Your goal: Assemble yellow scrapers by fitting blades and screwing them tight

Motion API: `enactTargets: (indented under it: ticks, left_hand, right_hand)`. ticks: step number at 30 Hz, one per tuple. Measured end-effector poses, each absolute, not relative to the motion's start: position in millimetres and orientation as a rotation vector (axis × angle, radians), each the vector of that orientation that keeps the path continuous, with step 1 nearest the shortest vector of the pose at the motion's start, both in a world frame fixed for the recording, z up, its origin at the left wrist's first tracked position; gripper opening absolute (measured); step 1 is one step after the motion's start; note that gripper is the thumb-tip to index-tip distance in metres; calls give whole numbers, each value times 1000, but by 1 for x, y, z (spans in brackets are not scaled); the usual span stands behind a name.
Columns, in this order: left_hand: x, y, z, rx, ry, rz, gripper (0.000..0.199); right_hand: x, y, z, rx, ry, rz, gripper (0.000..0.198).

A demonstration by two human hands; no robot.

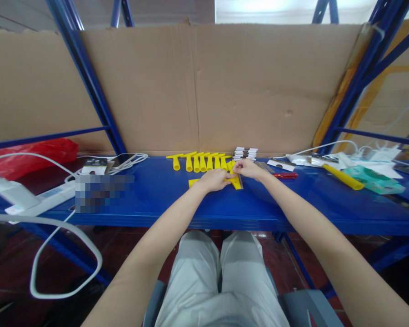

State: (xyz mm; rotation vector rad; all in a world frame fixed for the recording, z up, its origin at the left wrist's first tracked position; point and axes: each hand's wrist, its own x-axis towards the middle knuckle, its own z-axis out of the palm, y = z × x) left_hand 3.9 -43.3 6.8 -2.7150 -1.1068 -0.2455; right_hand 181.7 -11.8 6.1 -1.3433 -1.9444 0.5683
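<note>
A yellow plastic scraper lies across the blue bench in front of me, a metal blade edge showing along its wide head. My left hand is closed around its handle. At the head's far end, my right hand has thumb and finger pinched together; whatever sits between them is too small to make out. Just beyond my hands stands a row of several yellow scraper parts with round hollow handle ends facing me. A stack of small white-and-brown packets lies behind my right hand.
A red-handled tool rests right of my right wrist. Further right are a yellow tube and a green pack. White cables and a power strip lie left, near a red bag. Cardboard walls the back.
</note>
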Motion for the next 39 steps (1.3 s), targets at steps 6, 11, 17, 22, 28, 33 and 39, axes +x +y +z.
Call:
enactTargets:
  ticks: [6,11,17,22,28,33,39]
  left_hand:
    - [4,-43,6,-2709,-1107,-254,38]
    - [3,-43,5,-2687,-1105,-249,39]
    - [4,-44,6,-2664,-1135,-251,39]
    - [5,-46,6,-2645,-1161,-253,39]
    - [7,-47,6,-2614,-1166,-248,39]
    - [7,-47,6,-2621,-1168,-263,40]
    - [2,-42,9,-2647,-1237,-318,39]
  right_hand:
    - [178,-16,7,-1377,-1883,544,13]
    - [174,-18,7,-1404,-1799,601,15]
    - [165,-22,8,-1484,-1679,566,13]
    - [161,-22,6,-1493,-1622,580,13]
    - [159,-17,0,-1506,-1583,558,11]
    - [159,-15,0,-1474,-1522,571,7]
    - [167,-13,5,-1417,-1360,648,12]
